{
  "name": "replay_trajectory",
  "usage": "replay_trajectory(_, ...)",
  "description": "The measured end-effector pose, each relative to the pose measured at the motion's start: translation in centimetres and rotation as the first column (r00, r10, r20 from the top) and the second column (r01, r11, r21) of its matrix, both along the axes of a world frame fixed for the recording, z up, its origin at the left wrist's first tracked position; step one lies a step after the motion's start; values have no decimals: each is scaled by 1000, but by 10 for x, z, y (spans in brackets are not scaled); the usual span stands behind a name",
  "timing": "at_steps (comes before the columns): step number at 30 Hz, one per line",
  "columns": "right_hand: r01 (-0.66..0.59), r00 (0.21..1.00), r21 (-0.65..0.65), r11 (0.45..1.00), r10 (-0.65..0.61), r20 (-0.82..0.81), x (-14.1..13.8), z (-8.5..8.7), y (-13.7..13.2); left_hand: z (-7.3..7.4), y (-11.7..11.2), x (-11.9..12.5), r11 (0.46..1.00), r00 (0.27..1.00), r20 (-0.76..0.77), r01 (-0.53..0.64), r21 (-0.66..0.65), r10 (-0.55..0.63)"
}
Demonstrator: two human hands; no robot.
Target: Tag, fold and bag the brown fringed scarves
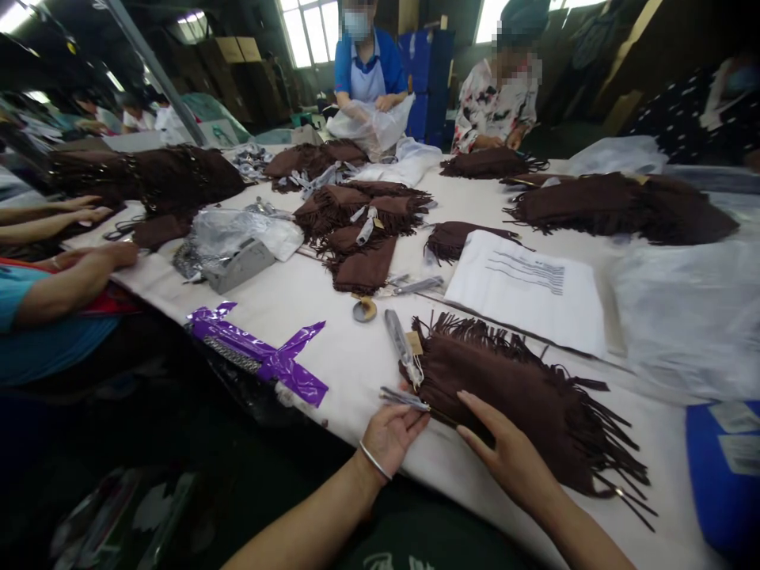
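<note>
A brown fringed suede piece [522, 396] lies on the white table [332, 340] right in front of me. My left hand [389, 435], a bangle on its wrist, pinches a thin silver strip [404, 398] at the piece's left edge, near a small paper tag [414, 343]. My right hand [504, 451] rests flat on the brown piece's near edge, fingers stretched out and holding nothing.
More brown fringed pieces [356, 222] lie across the table, with clear plastic bags [237, 229], a printed white sheet [528, 289], purple tape strips [261, 352] and a blue box [724, 467] at right. Other people's arms [71, 269] reach in at left; two people stand opposite.
</note>
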State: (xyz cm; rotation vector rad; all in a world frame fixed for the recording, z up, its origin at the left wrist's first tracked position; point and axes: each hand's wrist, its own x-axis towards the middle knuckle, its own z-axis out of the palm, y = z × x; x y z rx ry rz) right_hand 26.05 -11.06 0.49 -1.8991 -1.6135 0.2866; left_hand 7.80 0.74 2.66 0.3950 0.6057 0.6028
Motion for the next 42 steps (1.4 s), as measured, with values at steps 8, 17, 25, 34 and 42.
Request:
replay_trajectory(8,-113,969,35,993,102,223,0,16,67,3,-7,-13,989,952,-272,-123,84,141)
replay_trajectory(17,-135,984,172,976,152,-90,-11,15,18,29,-29,-23,602,849,-505,324,729,155)
replay_trajectory(25,-309,945,47,950,312,-94,-6,12,-2,49,-7,-16,217,790,-590,554,804,168)
replay_trajectory(34,-157,957,24,987,147,250,-34,-6,12,36,130,22,-433,647,-575,763,480,501)
replay_trajectory(42,-107,993,37,994,105,44,-20,-15,0,90,131,-16,-502,579,-672,795,339,463)
